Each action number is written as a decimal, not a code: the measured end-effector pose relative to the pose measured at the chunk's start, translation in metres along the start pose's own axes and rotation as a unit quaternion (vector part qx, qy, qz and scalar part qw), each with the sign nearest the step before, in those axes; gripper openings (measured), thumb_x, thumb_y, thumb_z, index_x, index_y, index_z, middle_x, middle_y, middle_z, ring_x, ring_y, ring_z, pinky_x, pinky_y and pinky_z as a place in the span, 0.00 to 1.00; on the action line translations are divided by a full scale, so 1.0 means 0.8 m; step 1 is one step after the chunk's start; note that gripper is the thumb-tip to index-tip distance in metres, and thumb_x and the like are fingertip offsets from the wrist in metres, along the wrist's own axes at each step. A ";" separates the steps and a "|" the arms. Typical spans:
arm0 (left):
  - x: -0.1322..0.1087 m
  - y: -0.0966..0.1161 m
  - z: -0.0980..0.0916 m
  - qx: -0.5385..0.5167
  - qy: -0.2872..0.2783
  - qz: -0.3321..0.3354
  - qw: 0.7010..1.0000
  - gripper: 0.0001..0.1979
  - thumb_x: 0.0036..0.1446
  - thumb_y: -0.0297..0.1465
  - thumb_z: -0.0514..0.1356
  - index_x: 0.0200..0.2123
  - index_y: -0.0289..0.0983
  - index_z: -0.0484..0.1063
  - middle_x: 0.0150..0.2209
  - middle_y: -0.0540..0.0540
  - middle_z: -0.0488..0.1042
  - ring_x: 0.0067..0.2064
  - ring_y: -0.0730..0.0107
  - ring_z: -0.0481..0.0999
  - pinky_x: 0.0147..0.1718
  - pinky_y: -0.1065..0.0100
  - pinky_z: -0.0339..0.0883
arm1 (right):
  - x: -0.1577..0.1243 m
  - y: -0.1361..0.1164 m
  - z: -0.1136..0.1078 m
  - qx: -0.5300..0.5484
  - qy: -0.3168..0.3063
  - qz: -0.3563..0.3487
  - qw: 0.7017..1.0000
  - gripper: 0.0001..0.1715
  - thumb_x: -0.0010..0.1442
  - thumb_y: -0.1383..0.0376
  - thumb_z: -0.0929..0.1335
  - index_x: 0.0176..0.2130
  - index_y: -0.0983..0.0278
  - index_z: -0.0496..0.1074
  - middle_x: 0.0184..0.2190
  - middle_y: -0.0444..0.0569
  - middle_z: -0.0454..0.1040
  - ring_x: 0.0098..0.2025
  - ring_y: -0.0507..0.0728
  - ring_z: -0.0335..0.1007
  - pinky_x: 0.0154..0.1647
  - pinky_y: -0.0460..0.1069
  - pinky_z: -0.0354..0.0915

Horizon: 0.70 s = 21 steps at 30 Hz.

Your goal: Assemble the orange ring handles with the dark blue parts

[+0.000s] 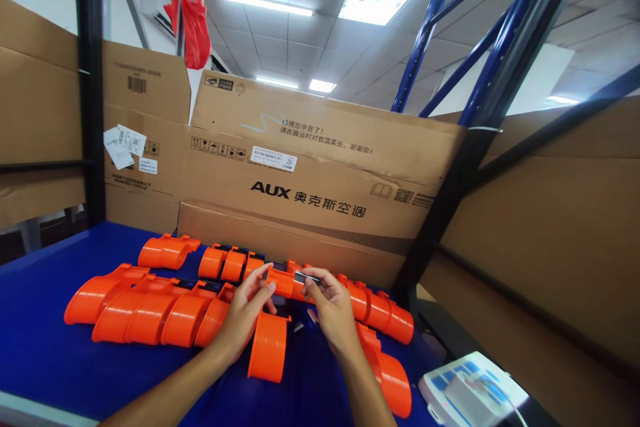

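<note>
My left hand (245, 315) and my right hand (331, 303) hold one orange plastic shell (283, 282) between them, just above the blue table (40, 347). The left fingers pinch its near left end. My right fingertips pinch a small dark and silver piece (306, 276) on top of the shell. Another orange shell (269, 347) stands on edge right below my hands.
Several more orange shells lie in rows (145, 310) to the left, behind, and to the right (390, 377). A large AUX cardboard box (320, 193) walls off the back. A white and blue device (473, 390) sits at the lower right. Black and blue rack posts (90, 80) stand around.
</note>
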<state>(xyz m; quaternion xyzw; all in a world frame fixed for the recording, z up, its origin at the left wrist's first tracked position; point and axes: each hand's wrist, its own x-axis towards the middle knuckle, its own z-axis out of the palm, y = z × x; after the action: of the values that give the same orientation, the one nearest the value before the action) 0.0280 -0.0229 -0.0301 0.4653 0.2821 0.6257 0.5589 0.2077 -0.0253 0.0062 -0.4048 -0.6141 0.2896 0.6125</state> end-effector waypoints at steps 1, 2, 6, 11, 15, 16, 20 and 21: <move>0.001 -0.001 -0.001 0.005 0.000 0.001 1.000 0.34 0.54 0.46 0.67 0.61 0.37 0.68 0.28 0.52 0.73 0.27 0.73 0.72 0.32 0.71 0.63 | 0.000 0.000 0.000 -0.005 -0.005 0.001 1.000 0.22 0.57 0.49 0.73 0.43 0.62 0.77 0.27 0.46 0.75 0.29 0.56 0.69 0.31 0.49 0.66; 0.002 -0.002 -0.002 0.010 0.001 0.000 1.000 0.34 0.55 0.46 0.66 0.61 0.38 0.68 0.28 0.52 0.72 0.27 0.73 0.72 0.31 0.71 0.62 | 0.000 -0.001 0.000 -0.008 -0.008 0.001 1.000 0.22 0.58 0.48 0.73 0.43 0.62 0.78 0.27 0.46 0.74 0.29 0.55 0.69 0.31 0.49 0.66; 0.004 -0.007 -0.002 0.017 0.006 -0.002 1.000 0.35 0.54 0.47 0.67 0.61 0.38 0.69 0.27 0.52 0.72 0.27 0.72 0.72 0.32 0.70 0.63 | 0.000 -0.001 0.002 -0.004 -0.018 0.005 1.000 0.22 0.57 0.49 0.73 0.43 0.62 0.77 0.29 0.47 0.75 0.29 0.55 0.68 0.30 0.48 0.66; 0.004 -0.008 0.000 0.011 0.001 0.006 1.000 0.34 0.55 0.46 0.66 0.61 0.39 0.68 0.30 0.53 0.72 0.27 0.73 0.72 0.33 0.70 0.63 | -0.001 -0.001 0.004 0.005 -0.022 0.003 1.000 0.19 0.58 0.51 0.73 0.42 0.62 0.77 0.30 0.47 0.75 0.29 0.54 0.66 0.30 0.48 0.65; 0.002 -0.006 0.001 0.008 0.001 0.009 1.000 0.34 0.55 0.47 0.66 0.61 0.39 0.68 0.29 0.53 0.71 0.26 0.73 0.72 0.32 0.70 0.63 | -0.002 0.001 0.001 0.005 -0.001 0.007 1.000 0.19 0.59 0.52 0.73 0.43 0.62 0.77 0.28 0.45 0.73 0.29 0.54 0.65 0.30 0.47 0.63; 0.001 -0.005 0.001 0.009 0.001 0.009 1.000 0.34 0.54 0.47 0.66 0.61 0.38 0.69 0.28 0.53 0.71 0.26 0.73 0.72 0.32 0.70 0.63 | -0.002 0.001 0.000 0.005 -0.004 0.011 1.000 0.18 0.59 0.52 0.73 0.43 0.62 0.77 0.28 0.45 0.73 0.28 0.54 0.65 0.29 0.47 0.63; 0.000 -0.003 0.002 0.008 0.010 0.004 1.000 0.36 0.53 0.48 0.67 0.61 0.37 0.69 0.28 0.52 0.72 0.26 0.73 0.72 0.31 0.70 0.63 | -0.002 0.003 0.000 0.005 -0.022 0.020 1.000 0.18 0.59 0.52 0.72 0.43 0.62 0.76 0.27 0.44 0.72 0.27 0.53 0.64 0.27 0.47 0.61; 0.000 -0.003 0.002 0.008 0.012 0.003 1.000 0.36 0.53 0.48 0.67 0.62 0.37 0.69 0.28 0.52 0.72 0.25 0.73 0.72 0.30 0.71 0.63 | -0.001 0.003 0.001 0.007 -0.022 0.018 1.000 0.18 0.59 0.52 0.72 0.43 0.62 0.76 0.27 0.45 0.72 0.27 0.53 0.64 0.27 0.47 0.62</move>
<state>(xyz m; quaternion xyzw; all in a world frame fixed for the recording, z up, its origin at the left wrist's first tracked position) 0.0305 -0.0228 -0.0315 0.4630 0.2922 0.6303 0.5505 0.2075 -0.0249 0.0033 -0.4051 -0.6182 0.3137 0.5961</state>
